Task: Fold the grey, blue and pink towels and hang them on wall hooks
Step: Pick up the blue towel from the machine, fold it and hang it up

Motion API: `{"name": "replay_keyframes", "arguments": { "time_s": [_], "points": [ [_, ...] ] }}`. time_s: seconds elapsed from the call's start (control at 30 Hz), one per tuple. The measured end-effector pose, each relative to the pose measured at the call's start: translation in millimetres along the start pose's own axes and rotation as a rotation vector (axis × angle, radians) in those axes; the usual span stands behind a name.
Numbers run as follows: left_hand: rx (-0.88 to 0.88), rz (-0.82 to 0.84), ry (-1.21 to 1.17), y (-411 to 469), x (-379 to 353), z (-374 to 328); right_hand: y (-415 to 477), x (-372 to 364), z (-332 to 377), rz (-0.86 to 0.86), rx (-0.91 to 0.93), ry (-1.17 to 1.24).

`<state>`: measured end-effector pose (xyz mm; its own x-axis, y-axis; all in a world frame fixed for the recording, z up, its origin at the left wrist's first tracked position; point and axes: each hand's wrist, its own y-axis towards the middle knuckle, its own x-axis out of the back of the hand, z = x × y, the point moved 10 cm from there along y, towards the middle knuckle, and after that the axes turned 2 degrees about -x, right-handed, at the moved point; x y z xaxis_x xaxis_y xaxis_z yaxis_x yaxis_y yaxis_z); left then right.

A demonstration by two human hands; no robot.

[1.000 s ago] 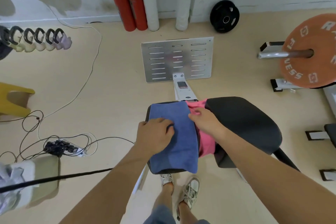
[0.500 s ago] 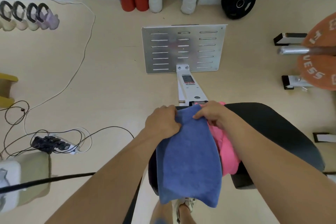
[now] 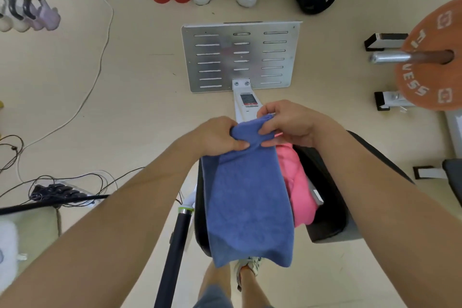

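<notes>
Though cable-strewn, beige floor (image 3: 140, 112) under bench (image 3: 332, 202) with pink towel (image 3: 300, 182)

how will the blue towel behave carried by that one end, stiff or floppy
Likely floppy: the blue towel bunches where the left hand and right hand pinch its far end, and the rest drapes down. Probably light, since a finger pinch seems to hold it. Its fuzzy pile suggests it won't slip easily.

Head view, steeply downward, close above hands (image 3: 250, 132)
</notes>
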<state>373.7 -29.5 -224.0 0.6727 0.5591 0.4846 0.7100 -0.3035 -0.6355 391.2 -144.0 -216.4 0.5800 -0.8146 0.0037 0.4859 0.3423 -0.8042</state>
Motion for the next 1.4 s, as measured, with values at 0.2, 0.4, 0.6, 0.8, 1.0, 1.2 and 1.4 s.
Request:
{"name": "replay_keyframes", "arguments": {
  "time_s": [0.2, 0.4, 0.6, 0.8, 1.0, 1.2, 1.4],
  "points": [
    [-0.274, -0.633, 0.349, -70, 59, -60, -64, 13, 37, -0.148, 0.29, 0.04],
    [-0.304, -0.878, 0.365, -168, 25, -69, -154, -1, -4, -0.378, 0.451, -0.132],
    [-0.218, -0.841, 0.078, -211, -46, -34, -195, -38, -64, -0.464, 0.485, -0.107],
    [-0.173, -0.686, 0.471, -208, -114, -63, -180, -55, -114, -0.462, 0.414, -0.067],
    [-0.213, -0.618, 0.156, -167, -114, -64, -162, -50, -146, -0.488, 0.409, 0.242],
    [-0.205, -0.68, 0.074, -174, -96, -58, -146, -52, -179, -0.645, 0.21, 0.142],
    [-0.19, -0.62, 0.013, -175, -90, -57, -151, -71, -187, -0.614, 0.064, 0.109]
  ]
}}
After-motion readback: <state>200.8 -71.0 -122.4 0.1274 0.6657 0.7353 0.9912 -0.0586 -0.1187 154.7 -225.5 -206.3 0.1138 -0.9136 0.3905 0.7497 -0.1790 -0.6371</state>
